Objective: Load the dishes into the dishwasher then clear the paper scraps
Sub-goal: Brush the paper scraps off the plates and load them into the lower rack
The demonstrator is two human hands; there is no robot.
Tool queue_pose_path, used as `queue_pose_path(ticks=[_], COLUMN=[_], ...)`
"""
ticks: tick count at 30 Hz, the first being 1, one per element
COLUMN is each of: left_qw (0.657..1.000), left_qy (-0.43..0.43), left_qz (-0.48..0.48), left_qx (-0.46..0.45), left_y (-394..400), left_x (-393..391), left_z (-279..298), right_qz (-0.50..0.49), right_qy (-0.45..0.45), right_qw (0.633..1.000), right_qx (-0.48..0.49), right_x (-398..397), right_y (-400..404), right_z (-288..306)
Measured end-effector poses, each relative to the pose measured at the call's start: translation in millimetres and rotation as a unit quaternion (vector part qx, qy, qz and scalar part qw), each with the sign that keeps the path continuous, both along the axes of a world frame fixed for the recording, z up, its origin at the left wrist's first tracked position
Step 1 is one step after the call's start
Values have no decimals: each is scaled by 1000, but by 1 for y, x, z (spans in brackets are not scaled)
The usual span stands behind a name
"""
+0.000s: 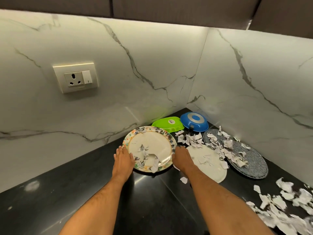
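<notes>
Left hand (123,159) and right hand (180,158) each grasp opposite rims of the round, glossy, floral-bordered ceramic plate (149,146) strewn with torn paper scraps (192,140), near the polished black stone table's (84,192) far corner.

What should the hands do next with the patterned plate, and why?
Probably tip the patterned plate so its paper scraps slide onto the counter, then lift it. The left hand and right hand already hold opposite rims, and scraps still lie on the plate.
</notes>
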State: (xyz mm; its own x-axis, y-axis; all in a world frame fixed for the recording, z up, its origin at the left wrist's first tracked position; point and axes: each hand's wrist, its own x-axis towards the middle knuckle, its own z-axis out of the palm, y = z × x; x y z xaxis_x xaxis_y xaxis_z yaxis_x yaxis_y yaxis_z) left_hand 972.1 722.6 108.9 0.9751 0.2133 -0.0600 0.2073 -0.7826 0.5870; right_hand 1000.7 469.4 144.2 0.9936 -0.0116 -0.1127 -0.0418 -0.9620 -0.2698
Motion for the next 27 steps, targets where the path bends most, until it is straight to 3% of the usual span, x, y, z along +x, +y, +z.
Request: queue_pose_path(ticks=[9, 18, 21, 27], left_qw=[991, 949, 952, 958], left_qy=[33, 83, 37, -140], left_qz=[118, 271, 256, 171], left_qx=[-47, -138, -162, -181], left_y=[18, 30, 22, -1], left_x=[53, 55, 50, 47], left_z=[1, 10, 23, 72], right_qz=[-121, -212, -229, -219], right_qy=[41, 59, -4, -176], right_qw=[988, 956, 945, 912], right_qx=[91, 194, 235, 301], right_x=[54, 43, 35, 13], right_y=[4, -10, -13, -36], right_z=[-34, -32, -10, 37])
